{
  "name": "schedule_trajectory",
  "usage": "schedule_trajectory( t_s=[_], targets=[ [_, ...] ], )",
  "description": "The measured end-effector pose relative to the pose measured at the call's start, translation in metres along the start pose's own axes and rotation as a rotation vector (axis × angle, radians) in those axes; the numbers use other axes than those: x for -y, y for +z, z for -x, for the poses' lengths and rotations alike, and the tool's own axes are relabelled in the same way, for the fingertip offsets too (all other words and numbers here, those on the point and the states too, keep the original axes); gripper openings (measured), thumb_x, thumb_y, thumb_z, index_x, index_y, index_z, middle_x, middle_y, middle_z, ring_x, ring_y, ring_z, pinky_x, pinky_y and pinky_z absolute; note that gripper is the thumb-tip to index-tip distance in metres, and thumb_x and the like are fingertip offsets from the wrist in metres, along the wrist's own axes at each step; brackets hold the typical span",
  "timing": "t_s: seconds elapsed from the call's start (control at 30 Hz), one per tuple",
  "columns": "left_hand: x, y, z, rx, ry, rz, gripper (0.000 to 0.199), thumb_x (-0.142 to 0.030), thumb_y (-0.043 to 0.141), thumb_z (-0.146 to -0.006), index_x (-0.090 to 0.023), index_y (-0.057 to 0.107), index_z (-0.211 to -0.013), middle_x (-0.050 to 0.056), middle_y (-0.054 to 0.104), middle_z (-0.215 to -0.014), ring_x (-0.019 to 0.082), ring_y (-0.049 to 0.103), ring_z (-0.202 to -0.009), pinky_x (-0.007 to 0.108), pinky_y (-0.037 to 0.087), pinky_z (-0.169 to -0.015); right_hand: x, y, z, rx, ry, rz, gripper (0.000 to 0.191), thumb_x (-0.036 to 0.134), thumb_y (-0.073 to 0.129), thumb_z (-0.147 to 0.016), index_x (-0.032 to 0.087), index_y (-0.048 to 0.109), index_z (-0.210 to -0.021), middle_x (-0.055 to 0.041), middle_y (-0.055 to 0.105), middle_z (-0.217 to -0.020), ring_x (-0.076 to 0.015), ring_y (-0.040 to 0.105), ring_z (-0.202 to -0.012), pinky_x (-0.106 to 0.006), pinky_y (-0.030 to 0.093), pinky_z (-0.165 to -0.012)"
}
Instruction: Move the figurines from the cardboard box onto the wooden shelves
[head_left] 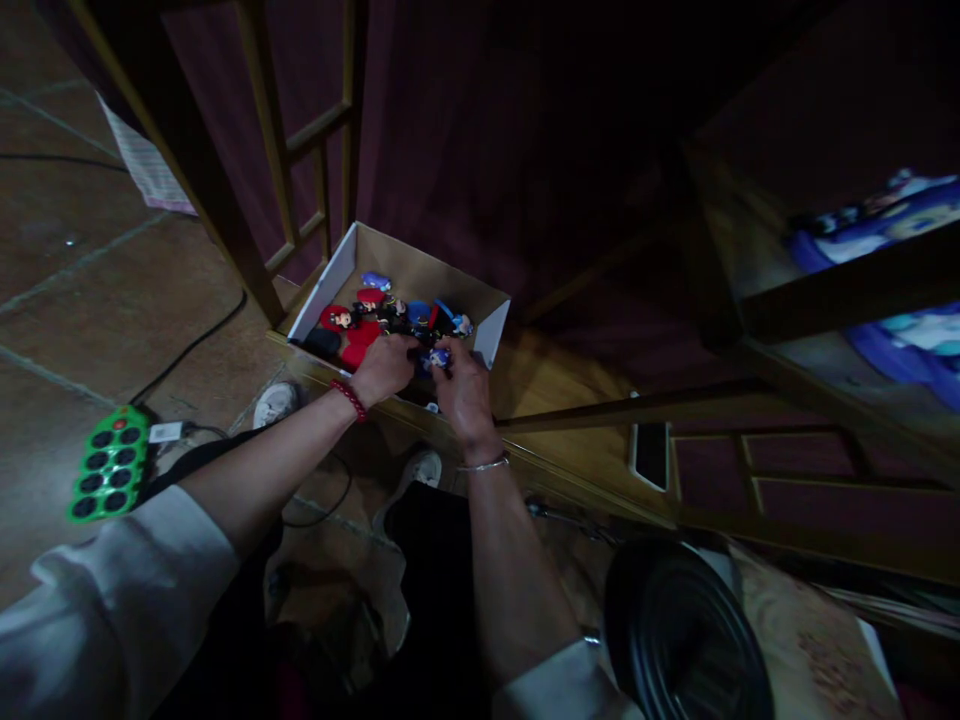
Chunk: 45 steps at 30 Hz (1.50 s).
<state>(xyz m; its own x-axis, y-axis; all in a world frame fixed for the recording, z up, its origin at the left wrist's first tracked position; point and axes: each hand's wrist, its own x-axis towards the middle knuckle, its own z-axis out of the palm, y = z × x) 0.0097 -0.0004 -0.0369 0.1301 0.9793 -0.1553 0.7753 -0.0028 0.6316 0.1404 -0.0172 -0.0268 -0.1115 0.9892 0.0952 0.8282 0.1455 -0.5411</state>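
Note:
An open cardboard box (pixel 491 335) with white outer sides holds several small toy figurines, among them a red-haired figurine (pixel 339 318) and a purple piece (pixel 376 281). Over its near side reaches my right hand (pixel 465 395), closed with thumb and fingers on a small blue-haired figurine (pixel 436 358). My left hand (pixel 384 368), a red beaded bracelet at its wrist, is inside the box just left of that figurine. Its fingers are curled among dark pieces beside a red piece (pixel 360 342); what they grip is hidden.
The box stands on a wooden ledge (pixel 562 375) framed by wooden bars. A phone (pixel 649 455) lies farther right. At lower right is a round black object (pixel 686 635). A green power strip (pixel 112 465) with cables lies on the tiled floor. Purple-and-blue items (pixel 885 235) sit at far right.

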Motion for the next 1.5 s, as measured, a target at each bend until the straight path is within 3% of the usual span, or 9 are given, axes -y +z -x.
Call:
schedule_trajectory(
  t_s=[0.63,1.5],
  targets=[
    [-0.002,-0.01,-0.008,0.135,-0.012,0.014,0.031,-0.015,0.044,-0.073,-0.019,0.065,-0.096,0.003,0.068,-0.091,0.014,0.06,-0.082,0.019,0.043,-0.068,0.0,-0.001,-0.005,0.043,0.096,-0.032,0.028,0.013,0.052,-0.073,0.024,0.051,-0.099,-0.0007,0.061,-0.083,-0.0156,0.058,-0.074,-0.028,0.044,-0.069],
    [0.001,-0.008,-0.013,0.134,0.013,0.023,0.032,-0.016,0.04,-0.074,-0.019,0.064,-0.095,0.003,0.067,-0.091,0.014,0.06,-0.081,0.021,0.043,-0.07,0.004,-0.004,-0.008,0.084,0.18,0.01,0.03,0.014,0.051,-0.073,0.021,0.05,-0.102,-0.0032,0.062,-0.091,-0.0181,0.059,-0.077,-0.032,0.046,-0.073]
  ],
)
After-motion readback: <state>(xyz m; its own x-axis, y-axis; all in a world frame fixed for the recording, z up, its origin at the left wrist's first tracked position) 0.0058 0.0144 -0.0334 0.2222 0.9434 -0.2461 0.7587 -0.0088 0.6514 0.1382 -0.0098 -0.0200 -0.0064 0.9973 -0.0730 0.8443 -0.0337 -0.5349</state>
